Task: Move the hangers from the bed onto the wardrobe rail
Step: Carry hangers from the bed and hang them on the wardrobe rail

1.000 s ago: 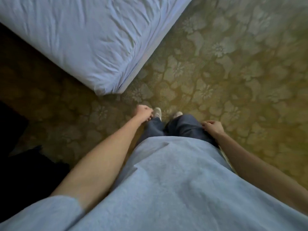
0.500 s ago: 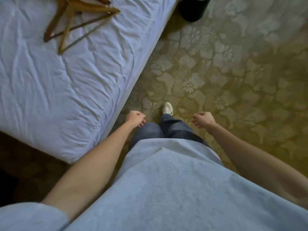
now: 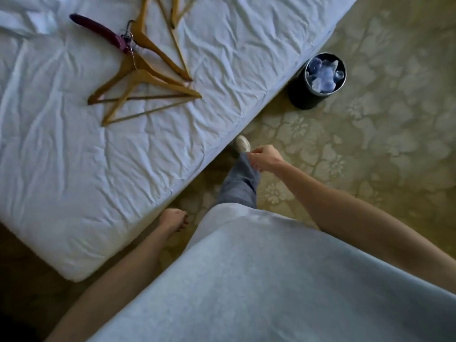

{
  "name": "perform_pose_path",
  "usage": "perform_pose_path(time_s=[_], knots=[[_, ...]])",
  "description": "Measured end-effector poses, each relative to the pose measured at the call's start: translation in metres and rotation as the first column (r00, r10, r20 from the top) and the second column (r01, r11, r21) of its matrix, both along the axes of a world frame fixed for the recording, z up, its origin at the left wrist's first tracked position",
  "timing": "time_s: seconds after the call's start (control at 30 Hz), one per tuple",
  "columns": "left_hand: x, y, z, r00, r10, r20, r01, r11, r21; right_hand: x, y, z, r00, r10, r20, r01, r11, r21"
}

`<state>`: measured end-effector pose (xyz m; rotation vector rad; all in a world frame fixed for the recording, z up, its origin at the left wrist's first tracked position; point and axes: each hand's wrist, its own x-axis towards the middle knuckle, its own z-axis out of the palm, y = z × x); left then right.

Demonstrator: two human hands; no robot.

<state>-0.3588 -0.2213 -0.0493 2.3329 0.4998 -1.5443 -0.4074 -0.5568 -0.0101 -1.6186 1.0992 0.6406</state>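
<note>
You have stepped along the bed point(image 3: 148, 183) so the wooden hangers point(image 3: 145, 80) and one purple hanger point(image 3: 98, 29) near its far edge are now in view, yet your left hand point(image 3: 172, 219) and right hand point(image 3: 265, 160) hang loosely curled, holding nothing.

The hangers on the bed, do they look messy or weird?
Yes. The wooden hangers lie in a crossed, tangled heap on the bed, and one purple hanger is mixed in, its hook caught among theirs. Nothing looks broken.
</note>
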Motion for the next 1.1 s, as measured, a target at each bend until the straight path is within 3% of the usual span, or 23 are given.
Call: perform_pose_path(time_s=[0.2,0.4,0.57,0.67,0.8,0.93,1.1], knots=[[0.077,-0.132,-0.001,0.995,0.097,-0.009,-0.098,0.992,-0.084,0.052,-0.109,-0.011,0.974,0.165,-0.154,-0.174,0.984,-0.05],[0.172,-0.282,0.026,0.983,0.176,0.058,-0.149,0.939,-0.31,0.081,-0.213,-0.006,0.952,0.161,-0.26,-0.194,0.976,-0.104],[0.237,-0.337,0.023,0.949,0.307,0.077,-0.257,0.89,-0.376,0.143,-0.247,-0.018,0.91,0.284,-0.302,-0.319,0.945,-0.074],[0.267,-0.338,0.006,0.887,0.449,0.103,-0.396,0.857,-0.329,0.207,-0.24,-0.037,0.878,0.403,-0.26,-0.429,0.902,-0.049],[0.309,-0.302,-0.023,0.684,0.693,0.228,-0.654,0.721,-0.229,0.312,-0.181,-0.063,0.794,0.599,-0.107,-0.601,0.799,0.021],[0.354,-0.258,-0.054,0.512,0.752,0.415,-0.779,0.61,-0.145,0.407,-0.095,-0.095,0.662,0.744,0.095,-0.746,0.666,-0.015],[0.398,-0.231,-0.108,0.416,0.813,0.408,-0.833,0.521,-0.189,0.481,-0.014,-0.15,0.6,0.785,0.153,-0.78,0.617,-0.105]])
